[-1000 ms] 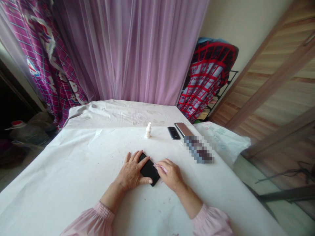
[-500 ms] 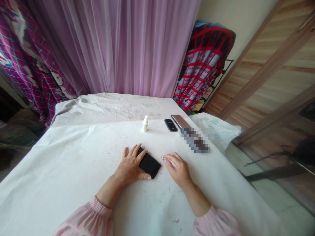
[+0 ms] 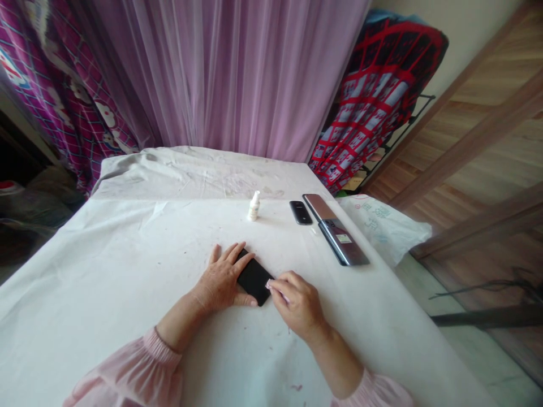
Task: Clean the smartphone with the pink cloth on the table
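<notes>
A black smartphone (image 3: pixel 254 281) lies flat on the white-covered table, its dark face up. My left hand (image 3: pixel 218 284) grips it from the left, with fingers over the far edge and the thumb along the near edge. Pinched in my right hand (image 3: pixel 297 299) is a small crumpled pinkish-white wad (image 3: pixel 268 284), perhaps cloth or tissue; most of it is hidden in the fingers. That wad meets the phone at its right end. Beyond the phone stands a small white spray bottle (image 3: pixel 254 207), upright.
To the right lie a small black phone (image 3: pixel 301 213), a pinkish phone (image 3: pixel 318 207) and a shiny dark phone (image 3: pixel 343 243) with a label. A white plastic bag (image 3: pixel 388 223) hangs at the table's right edge. Purple curtains (image 3: pixel 237 79) close off the far side.
My right hand has moved left, bringing the wad from beside the phone onto its right end. My left hand keeps its hold. The whole view has shifted slightly.
</notes>
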{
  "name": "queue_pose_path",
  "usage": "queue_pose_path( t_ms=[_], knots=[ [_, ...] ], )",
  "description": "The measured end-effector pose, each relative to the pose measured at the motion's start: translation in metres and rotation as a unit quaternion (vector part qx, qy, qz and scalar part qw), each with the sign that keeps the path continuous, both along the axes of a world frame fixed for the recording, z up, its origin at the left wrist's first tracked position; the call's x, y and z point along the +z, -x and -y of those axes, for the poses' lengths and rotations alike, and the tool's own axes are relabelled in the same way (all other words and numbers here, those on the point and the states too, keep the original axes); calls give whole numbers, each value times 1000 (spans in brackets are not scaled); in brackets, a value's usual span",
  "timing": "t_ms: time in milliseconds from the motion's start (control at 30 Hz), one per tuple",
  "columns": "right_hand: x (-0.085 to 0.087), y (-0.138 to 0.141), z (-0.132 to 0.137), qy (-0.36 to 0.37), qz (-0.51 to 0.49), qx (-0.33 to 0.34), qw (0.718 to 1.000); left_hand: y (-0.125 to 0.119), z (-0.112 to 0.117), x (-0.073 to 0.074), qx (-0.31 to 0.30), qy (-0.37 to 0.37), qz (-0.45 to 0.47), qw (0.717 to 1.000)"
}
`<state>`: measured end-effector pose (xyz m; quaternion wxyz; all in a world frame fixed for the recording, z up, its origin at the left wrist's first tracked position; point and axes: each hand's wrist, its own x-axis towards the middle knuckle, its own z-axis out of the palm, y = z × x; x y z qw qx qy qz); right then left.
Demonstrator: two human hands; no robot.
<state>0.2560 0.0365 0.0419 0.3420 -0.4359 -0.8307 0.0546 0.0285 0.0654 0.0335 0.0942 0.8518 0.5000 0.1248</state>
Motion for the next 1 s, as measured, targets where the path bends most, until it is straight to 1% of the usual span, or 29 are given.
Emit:
queue_pose_path(
  t_ms=[267, 500, 600, 800, 1000],
  knots=[
    [4, 8, 9, -19, 4, 36, 999, 0, 1, 8, 2, 10, 2, 1000],
    [6, 12, 14, -5, 9, 65, 998, 2, -1, 11, -9, 38, 1, 999],
    [5, 9, 11, -4, 4, 56, 998, 3, -2, 11, -12, 44, 5, 999],
    [4, 2, 4, 4, -9, 12, 1000, 2, -2, 12, -14, 52, 7, 999],
    [1, -4, -1, 30, -28, -1, 999, 2, -2, 13, -18, 51, 8, 999]
  ],
)
